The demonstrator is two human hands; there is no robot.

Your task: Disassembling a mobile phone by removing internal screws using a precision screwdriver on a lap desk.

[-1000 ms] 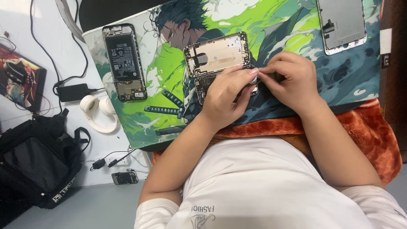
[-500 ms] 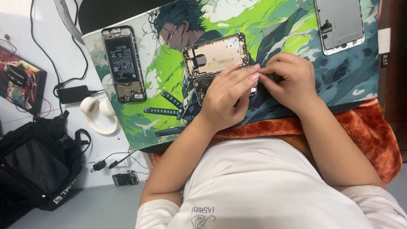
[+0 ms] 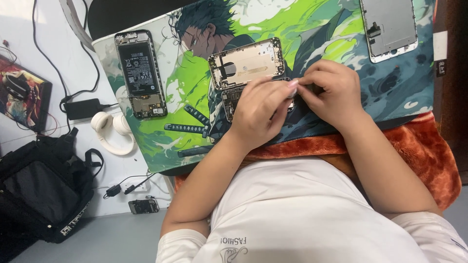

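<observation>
Hands meet at mid-mat: left hand (image 3: 258,109) covers most of the dark opened phone board (image 3: 231,100) beneath the gold metal phone shell (image 3: 248,62); right hand (image 3: 331,92) pinches something too small to make out; left grip unclear.

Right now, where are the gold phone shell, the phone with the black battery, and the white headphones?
gold phone shell (image 3: 246,63), head view, middle of its inner back plate.
phone with the black battery (image 3: 140,72), head view, on the battery.
white headphones (image 3: 113,129), head view, on the earcups.
</observation>
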